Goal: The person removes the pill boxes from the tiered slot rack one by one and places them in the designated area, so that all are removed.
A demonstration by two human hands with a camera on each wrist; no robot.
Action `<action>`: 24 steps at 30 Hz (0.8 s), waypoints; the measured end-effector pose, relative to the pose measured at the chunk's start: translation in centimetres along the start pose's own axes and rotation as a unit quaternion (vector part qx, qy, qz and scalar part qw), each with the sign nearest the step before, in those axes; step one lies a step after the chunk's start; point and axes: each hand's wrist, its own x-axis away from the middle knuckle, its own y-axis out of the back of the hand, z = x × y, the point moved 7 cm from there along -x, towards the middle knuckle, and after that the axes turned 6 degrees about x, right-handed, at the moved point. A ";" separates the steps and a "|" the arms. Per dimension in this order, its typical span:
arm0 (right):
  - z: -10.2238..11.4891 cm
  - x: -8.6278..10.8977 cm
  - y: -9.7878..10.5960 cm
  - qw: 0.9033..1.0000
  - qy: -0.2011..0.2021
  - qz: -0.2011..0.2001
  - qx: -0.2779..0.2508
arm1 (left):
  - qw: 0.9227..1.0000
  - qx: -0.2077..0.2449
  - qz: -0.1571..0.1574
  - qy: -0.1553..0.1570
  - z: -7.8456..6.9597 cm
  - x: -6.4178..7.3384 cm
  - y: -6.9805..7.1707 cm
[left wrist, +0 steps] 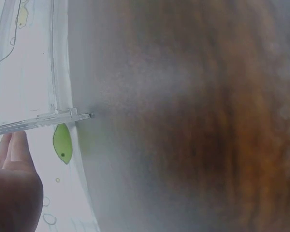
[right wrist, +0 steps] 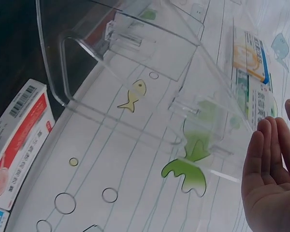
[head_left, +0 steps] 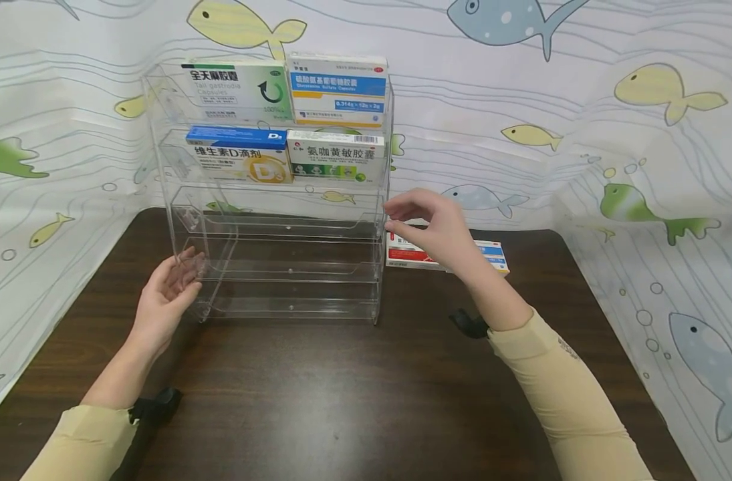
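A clear acrylic tiered display rack (head_left: 290, 270) stands on the table, its upper two tiers holding medicine boxes. My left hand (head_left: 164, 297) is at its left side panel, the panel's edge passing between thumb and fingers; in the left wrist view that hand (left wrist: 17, 179) shows below the panel (left wrist: 38, 123). Beside the rack's right edge is my right hand (head_left: 434, 227), fingertips close to the edge, thumb apart from the fingers. The right wrist view shows this hand (right wrist: 273, 174) with fairly straight fingers and no box in it.
On the upper tier lean a gastrodia capsule box (head_left: 236, 90) and a glucosamine capsule box (head_left: 338, 90). Below are a vitamin D box (head_left: 239, 157) and a white-and-green capsule box (head_left: 335, 160). A red-and-white box (right wrist: 24, 140) and a blue-and-white box (head_left: 492, 254) lie right of the rack.
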 end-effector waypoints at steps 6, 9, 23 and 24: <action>1.1 -0.8 -0.3 0.999 0.024 -0.007 0.020 | 1.000 -0.016 0.000 0.010 0.2 0.1 0.0; 1.6 -1.4 -0.3 0.999 0.033 -0.014 0.022 | 1.000 -0.018 0.000 0.010 0.1 0.1 0.0; 2.8 -3.5 -0.4 0.997 0.065 -0.039 0.017 | 1.000 -0.013 -0.003 0.007 0.0 0.0 0.0; 3.0 -3.6 -0.5 0.997 0.069 -0.039 0.016 | 1.000 -0.010 -0.002 0.006 0.0 0.1 0.0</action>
